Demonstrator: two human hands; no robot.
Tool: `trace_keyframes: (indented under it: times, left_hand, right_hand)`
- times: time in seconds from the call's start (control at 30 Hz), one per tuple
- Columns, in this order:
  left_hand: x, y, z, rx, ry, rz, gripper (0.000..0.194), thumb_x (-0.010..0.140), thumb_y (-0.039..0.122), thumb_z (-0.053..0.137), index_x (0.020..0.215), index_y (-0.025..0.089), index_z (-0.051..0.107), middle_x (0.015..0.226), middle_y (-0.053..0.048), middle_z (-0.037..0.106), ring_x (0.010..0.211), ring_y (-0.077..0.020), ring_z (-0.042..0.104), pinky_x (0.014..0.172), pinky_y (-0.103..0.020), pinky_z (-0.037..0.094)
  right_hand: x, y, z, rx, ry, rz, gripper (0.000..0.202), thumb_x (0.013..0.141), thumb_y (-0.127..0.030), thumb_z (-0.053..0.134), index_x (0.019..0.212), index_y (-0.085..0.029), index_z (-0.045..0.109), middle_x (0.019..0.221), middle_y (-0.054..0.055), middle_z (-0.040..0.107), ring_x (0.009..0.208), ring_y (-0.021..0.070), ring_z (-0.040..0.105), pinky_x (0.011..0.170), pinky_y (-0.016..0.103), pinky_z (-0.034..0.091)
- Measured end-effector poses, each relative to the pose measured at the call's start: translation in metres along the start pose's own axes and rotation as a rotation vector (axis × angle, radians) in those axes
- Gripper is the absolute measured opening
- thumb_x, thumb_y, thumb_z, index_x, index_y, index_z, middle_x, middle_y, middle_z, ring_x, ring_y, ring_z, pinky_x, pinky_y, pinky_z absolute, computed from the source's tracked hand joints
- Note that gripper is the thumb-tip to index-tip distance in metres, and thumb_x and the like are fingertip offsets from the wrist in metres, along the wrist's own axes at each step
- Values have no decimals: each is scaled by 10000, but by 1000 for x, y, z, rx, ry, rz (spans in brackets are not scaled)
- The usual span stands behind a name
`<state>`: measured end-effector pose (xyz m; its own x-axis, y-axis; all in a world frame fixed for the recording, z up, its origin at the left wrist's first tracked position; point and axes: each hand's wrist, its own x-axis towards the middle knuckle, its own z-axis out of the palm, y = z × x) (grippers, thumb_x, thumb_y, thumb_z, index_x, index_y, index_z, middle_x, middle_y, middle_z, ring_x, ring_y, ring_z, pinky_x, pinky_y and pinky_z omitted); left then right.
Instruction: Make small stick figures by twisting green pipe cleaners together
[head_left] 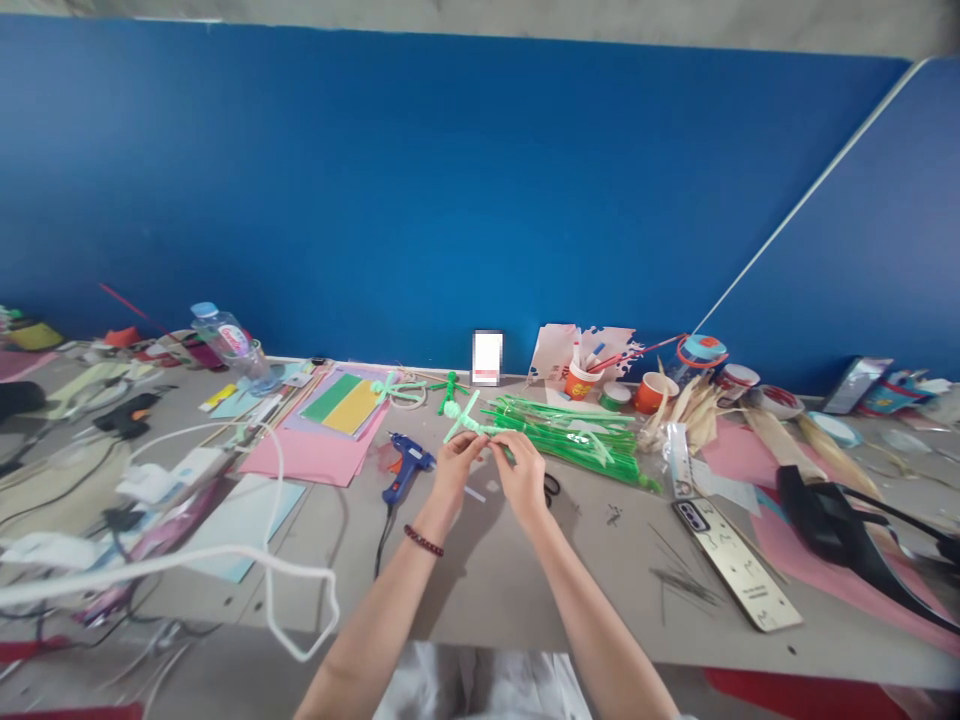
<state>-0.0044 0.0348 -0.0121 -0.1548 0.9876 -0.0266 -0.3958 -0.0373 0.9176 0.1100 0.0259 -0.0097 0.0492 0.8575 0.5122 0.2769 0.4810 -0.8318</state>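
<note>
Both hands meet over the middle of the table at a light green pipe cleaner figure. My left hand is closed, pinching its near end. My right hand pinches the same figure from the other side, with fingertips almost touching the left ones. A darker green pipe cleaner figure stands just behind. To the right lies a bundle of green pipe cleaners. Black scissors are partly hidden by my right hand. A blue glue gun rests left of my left hand.
Pink paper and coloured sheets lie left, near a plastic bottle. A white cable loops at the front left. A phone, paper cups and a black strapped object are on the right. A blue partition stands behind.
</note>
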Motion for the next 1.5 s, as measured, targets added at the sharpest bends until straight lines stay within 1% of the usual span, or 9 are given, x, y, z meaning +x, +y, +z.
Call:
trace_keyframes:
  times: [0.27, 0.43, 0.53, 0.63, 0.93, 1.03, 1.13, 1.27, 1.5]
  left_hand:
    - [1, -4, -1, 55, 7, 70, 222, 604, 333, 762, 627, 154, 634, 621, 5, 580, 574, -91, 489, 556, -218, 387]
    - [3, -4, -2, 38, -53, 57, 277, 582, 370, 772, 645, 143, 626, 627, 15, 569, 576, -87, 496, 557, -215, 408]
    - [3, -1, -2, -17, -111, 22, 303, 565, 375, 783, 635, 139, 606, 608, 14, 578, 566, -95, 514, 559, -227, 431]
    - [2, 3, -2, -50, -141, -16, 300, 582, 366, 776, 638, 135, 592, 599, 6, 591, 547, -103, 531, 563, -244, 447]
    - [4, 6, -5, -199, -20, -2, 231, 600, 272, 771, 688, 138, 604, 664, 3, 607, 624, -105, 582, 652, -253, 507]
    - [5, 8, -8, -223, 12, -9, 222, 615, 271, 762, 695, 142, 600, 659, 15, 589, 611, -89, 574, 634, -231, 506]
    - [4, 9, -8, -242, 43, -6, 228, 620, 282, 761, 694, 145, 595, 684, 12, 595, 621, -92, 581, 621, -225, 502]
    - [3, 9, -7, -267, -2, 2, 219, 667, 308, 732, 762, 154, 610, 746, -10, 628, 664, -107, 606, 649, -236, 496]
    - [4, 8, -8, -187, -67, 35, 213, 715, 336, 689, 816, 152, 649, 806, -36, 656, 747, -137, 624, 754, -277, 493]
  right_hand:
    - [-2, -1, 3, 27, -11, 89, 186, 825, -302, 540, 825, -244, 717, 877, 70, 680, 855, 219, 593, 837, 337, 434]
    - [3, 6, 4, 272, -62, 431, 189, 697, -369, 654, 715, -197, 730, 679, 28, 670, 631, 179, 579, 634, 304, 471]
    - [5, 9, 6, 519, -76, 610, 260, 574, -400, 747, 713, -180, 740, 728, 33, 690, 648, 171, 590, 622, 299, 478]
    - [6, 8, 7, 613, -76, 681, 303, 513, -405, 789, 704, -175, 739, 704, 31, 684, 647, 162, 594, 625, 295, 480]
    - [8, 8, 2, 639, -145, 646, 360, 595, -379, 763, 875, -173, 669, 722, 7, 658, 611, 124, 585, 571, 239, 485]
    - [7, 9, 3, 497, -127, 521, 334, 603, -337, 753, 872, -176, 638, 748, 18, 656, 666, 153, 608, 591, 254, 501]
    - [4, 9, 5, 322, -100, 374, 207, 700, -330, 663, 840, -177, 649, 788, 40, 670, 711, 171, 629, 656, 277, 513]
    - [1, 7, 7, 212, -96, 280, 193, 780, -330, 574, 857, -180, 667, 779, 47, 680, 694, 176, 643, 690, 289, 519]
    - [1, 10, 4, 131, -80, 223, 207, 802, -350, 545, 842, -187, 667, 796, 44, 687, 659, 175, 653, 660, 279, 525]
